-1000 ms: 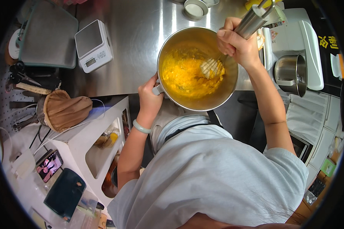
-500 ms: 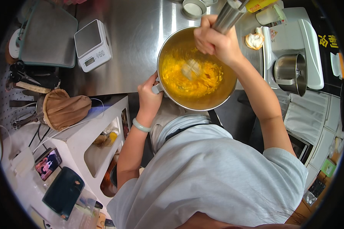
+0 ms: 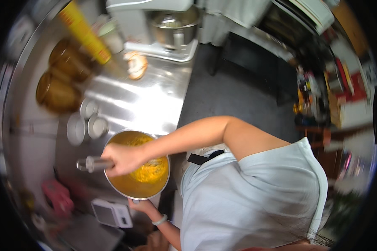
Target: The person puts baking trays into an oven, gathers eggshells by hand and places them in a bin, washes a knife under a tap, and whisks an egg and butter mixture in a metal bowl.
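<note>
A steel mixing bowl [image 3: 118,180] with a side handle sits at the edge of the steel worktop, and a wet yellow mixture [image 3: 150,173] lies in it. My right hand [image 3: 123,159] is closed around the metal handle of a whisk [image 3: 97,164]. The whisk's wires reach down into the mixture, partly hidden by my forearm. Below the bowl in the picture, my left hand [image 3: 143,205] grips the bowl's handle; its fingers are partly covered by the bowl. A pale bangle [image 3: 160,220] circles my left wrist.
Beside the bowl stand several small round tins [image 3: 97,126] and a white kitchen scale [image 3: 112,213]. Farther along are a bread piece with white topping [image 3: 136,65], brown jars [image 3: 58,93], a yellow box [image 3: 86,32] and a stand mixer [image 3: 174,31]. Dark floor [image 3: 238,94] lies right of the worktop.
The view has swung to the right, bringing the stand mixer, jars and floor further in. The bowl now appears lower left. Both hands keep their holds on the whisk and the bowl's handle.
</note>
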The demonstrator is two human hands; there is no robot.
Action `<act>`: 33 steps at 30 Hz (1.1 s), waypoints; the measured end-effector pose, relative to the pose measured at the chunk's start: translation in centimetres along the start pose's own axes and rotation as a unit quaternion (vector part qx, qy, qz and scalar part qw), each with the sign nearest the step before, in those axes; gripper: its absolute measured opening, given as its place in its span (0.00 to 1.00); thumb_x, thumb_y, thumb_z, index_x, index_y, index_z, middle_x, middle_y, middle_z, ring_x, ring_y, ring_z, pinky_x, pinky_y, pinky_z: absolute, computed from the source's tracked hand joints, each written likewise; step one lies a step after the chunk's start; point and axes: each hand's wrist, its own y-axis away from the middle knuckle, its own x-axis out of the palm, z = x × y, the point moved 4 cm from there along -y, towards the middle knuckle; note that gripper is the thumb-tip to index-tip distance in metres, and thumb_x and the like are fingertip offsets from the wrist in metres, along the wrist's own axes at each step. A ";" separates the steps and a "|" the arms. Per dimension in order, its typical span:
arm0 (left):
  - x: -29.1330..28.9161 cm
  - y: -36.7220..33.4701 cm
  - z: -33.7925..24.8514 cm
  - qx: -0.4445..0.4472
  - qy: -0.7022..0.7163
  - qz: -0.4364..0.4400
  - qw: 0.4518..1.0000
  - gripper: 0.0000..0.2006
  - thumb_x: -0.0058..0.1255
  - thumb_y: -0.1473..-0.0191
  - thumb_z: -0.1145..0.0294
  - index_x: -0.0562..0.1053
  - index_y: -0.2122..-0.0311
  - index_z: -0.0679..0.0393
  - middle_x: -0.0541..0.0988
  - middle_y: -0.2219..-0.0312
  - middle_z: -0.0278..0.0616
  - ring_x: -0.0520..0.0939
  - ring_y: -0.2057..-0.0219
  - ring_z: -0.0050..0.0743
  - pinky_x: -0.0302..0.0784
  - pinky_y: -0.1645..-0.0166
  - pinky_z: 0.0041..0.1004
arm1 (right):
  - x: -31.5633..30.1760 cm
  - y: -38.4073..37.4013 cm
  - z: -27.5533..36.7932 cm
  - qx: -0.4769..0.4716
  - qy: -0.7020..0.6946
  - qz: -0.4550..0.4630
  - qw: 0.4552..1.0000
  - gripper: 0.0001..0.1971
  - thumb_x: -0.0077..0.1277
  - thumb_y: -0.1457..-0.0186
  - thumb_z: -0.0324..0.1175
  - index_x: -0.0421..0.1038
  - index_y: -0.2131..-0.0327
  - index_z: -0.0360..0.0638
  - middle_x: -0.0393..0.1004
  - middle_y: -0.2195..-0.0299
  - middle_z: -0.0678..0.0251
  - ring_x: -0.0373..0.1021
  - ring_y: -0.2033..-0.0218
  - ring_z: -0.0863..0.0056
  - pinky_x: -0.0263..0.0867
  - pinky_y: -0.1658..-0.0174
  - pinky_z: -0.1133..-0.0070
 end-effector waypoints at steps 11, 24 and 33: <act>-1.5 -3.1 2.1 0.128 -0.078 0.113 0.982 0.14 0.48 0.52 0.77 0.69 0.61 0.77 0.76 0.67 0.56 0.75 0.67 0.37 0.70 0.60 0.31 | 0.6 4.9 -2.7 -0.022 0.018 -0.302 0.953 0.18 0.61 0.64 0.33 0.58 0.84 0.39 0.63 0.87 0.64 0.64 0.83 0.68 0.57 0.78 0.73; -3.0 -1.5 4.3 0.031 0.104 0.295 0.949 0.16 0.54 0.54 0.74 0.67 0.60 0.71 0.75 0.71 0.44 0.75 0.72 0.29 0.72 0.67 0.28 | 1.4 2.7 1.3 -0.098 -0.013 -0.244 0.965 0.13 0.53 0.64 0.27 0.58 0.88 0.37 0.59 0.91 0.62 0.58 0.89 0.69 0.53 0.83 0.75; -1.8 -1.6 4.0 -0.004 0.100 0.256 0.961 0.11 0.53 0.54 0.76 0.70 0.70 0.76 0.75 0.76 0.43 0.74 0.77 0.26 0.69 0.75 0.23 | 0.2 3.4 -0.7 -0.027 0.047 -0.143 0.988 0.08 0.49 0.68 0.24 0.59 0.89 0.35 0.59 0.92 0.61 0.58 0.90 0.72 0.53 0.83 0.74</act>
